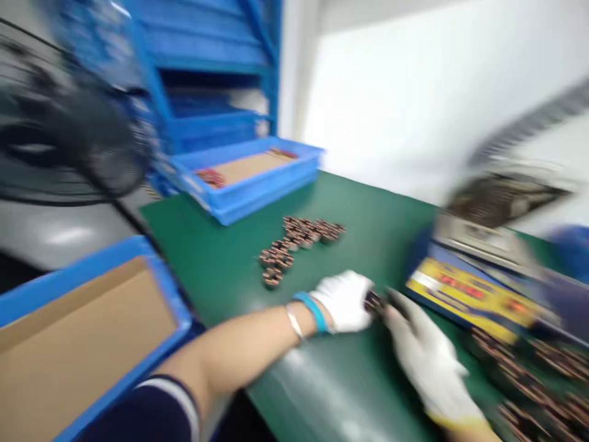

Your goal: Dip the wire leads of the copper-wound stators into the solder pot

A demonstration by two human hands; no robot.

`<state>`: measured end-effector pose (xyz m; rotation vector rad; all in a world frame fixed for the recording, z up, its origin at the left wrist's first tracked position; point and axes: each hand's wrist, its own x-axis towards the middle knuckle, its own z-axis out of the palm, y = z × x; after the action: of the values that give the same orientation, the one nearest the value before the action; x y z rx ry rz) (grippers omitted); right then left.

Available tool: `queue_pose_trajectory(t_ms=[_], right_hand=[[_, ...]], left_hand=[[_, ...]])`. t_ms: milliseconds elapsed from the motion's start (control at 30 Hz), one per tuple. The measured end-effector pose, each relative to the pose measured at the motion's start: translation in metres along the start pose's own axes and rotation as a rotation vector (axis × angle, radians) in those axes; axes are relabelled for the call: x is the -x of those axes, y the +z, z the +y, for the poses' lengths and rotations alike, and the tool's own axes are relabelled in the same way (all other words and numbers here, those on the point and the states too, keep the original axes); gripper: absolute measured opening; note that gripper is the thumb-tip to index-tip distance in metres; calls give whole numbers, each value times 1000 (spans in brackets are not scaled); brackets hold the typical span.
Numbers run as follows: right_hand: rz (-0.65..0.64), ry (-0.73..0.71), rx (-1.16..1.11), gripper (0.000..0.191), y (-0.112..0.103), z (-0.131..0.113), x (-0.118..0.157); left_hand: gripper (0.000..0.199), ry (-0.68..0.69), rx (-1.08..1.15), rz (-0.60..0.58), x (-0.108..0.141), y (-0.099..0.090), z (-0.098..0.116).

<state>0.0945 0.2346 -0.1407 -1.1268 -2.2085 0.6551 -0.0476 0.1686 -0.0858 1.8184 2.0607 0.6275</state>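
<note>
My left hand (346, 301), in a white glove, is closed round a small black-and-copper wound coil piece (374, 303), which looks like a motor stator. From the other side, my right hand (424, 351), also gloved in white, meets that piece with its thumb and fingers closed at it; motion blur softens the fingertips. A loose cluster of similar coil pieces (299, 236) lies on the green tabletop beyond my left hand. More coil pieces (529, 387) stand in rows at the lower right, beside my right hand.
A yellow-and-blue device with red digits (473, 294) stands right of my hands. At the back is a blue tray (267, 187) holding some red parts. Another blue tray (168, 276), lined with cardboard, sits at the left, near a fan (59, 135). Blue shelving (207, 61) rises behind.
</note>
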Motion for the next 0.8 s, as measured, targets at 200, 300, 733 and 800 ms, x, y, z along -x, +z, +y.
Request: queue_pose_trajectory(t_ms=[200,300,733,800], right_hand=[[-29,180,-196,46,-6,-10,4],[-46,170,-216,49,-4,-15,3],[2,349,-491,25,-16,-6,-16],[-72,297,-678,30,-12,-11,-15]], left_hand=[[35,-32,-26,50,-16,14,-19],[36,-19,-10,124,-15,16,-17],[45,51,316,215,-16,23,-20],[47,101,362,206,-15,24,-18]])
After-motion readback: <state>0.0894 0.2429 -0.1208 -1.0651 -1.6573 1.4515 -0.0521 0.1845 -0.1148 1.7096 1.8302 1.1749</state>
